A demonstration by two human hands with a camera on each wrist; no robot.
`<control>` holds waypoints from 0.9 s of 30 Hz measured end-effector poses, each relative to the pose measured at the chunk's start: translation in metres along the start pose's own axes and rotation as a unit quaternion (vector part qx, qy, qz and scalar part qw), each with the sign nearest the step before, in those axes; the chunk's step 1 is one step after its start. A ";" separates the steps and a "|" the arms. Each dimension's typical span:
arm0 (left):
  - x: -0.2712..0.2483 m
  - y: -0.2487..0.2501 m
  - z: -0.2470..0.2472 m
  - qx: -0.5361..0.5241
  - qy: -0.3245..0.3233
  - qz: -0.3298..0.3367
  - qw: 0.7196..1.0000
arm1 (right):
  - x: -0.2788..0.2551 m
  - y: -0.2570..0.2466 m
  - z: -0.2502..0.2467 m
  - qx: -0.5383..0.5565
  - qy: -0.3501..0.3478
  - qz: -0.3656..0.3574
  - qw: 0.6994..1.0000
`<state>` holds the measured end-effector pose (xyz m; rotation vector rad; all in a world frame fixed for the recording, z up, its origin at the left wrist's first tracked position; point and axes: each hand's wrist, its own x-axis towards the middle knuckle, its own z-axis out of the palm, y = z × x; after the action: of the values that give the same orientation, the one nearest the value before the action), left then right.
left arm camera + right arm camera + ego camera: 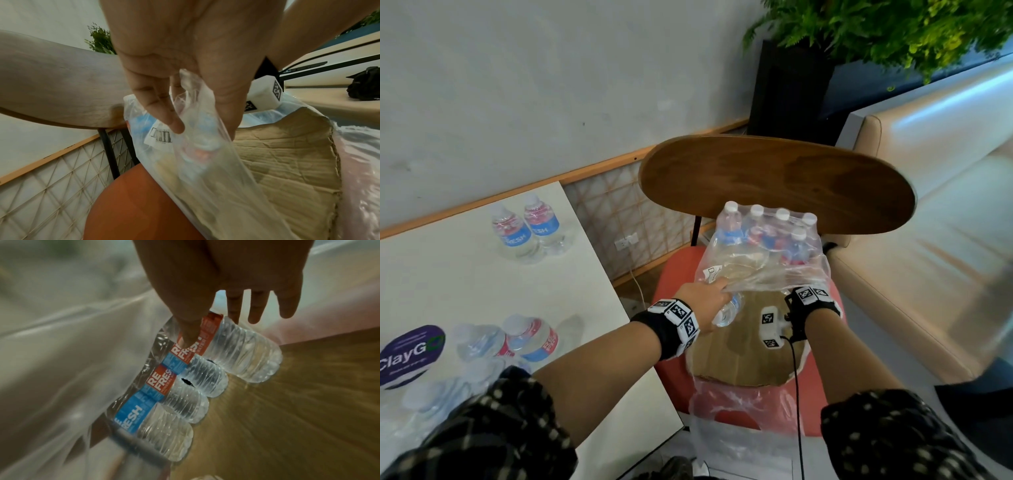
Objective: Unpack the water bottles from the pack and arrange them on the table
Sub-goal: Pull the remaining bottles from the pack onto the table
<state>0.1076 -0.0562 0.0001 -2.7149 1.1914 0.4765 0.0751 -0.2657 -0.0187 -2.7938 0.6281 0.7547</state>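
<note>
The pack sits on the red seat of a chair, against its wooden backrest, probably so it stays low and braced beside the table. Its clear wrap is torn open at the near side, and a row of bottles stands at the far end on a cardboard tray; white caps show through the film.

The left hand pinches a bunched fold of wrap between thumb and fingers and lifts it, most likely to keep the loose film off the opening. In the head view a bottle also appears just under that hand, though whether the hand holds it cannot be told.

The right hand is inside the wrap. Its fingers hang apart and nearly straight; the thumb touches the red label of one bottle, while the others reach past the far bottle without closing on anything. It looks like a reach to pick the next bottle.

On the table, two bottles stand together near the wall, well apart from a nearer group beside a purple sticker.
</note>
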 end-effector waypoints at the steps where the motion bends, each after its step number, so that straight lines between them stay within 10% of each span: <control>1: 0.000 -0.001 0.000 0.001 0.000 0.000 1.000 | 0.004 0.002 0.004 -0.001 0.002 -0.002 1.000; 15: -0.014 -0.020 -0.018 -0.002 0.000 0.015 1.000 | 0.007 -0.022 0.062 0.243 -0.003 -0.017 0.970; 27: -0.104 -0.030 -0.028 -0.142 0.204 0.107 0.963 | -0.089 -0.089 0.081 0.497 0.155 -0.123 0.845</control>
<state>0.0696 0.0287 0.0614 -3.0437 1.6449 0.1144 0.0091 -0.1327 -0.0362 -1.9353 0.4831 -0.1122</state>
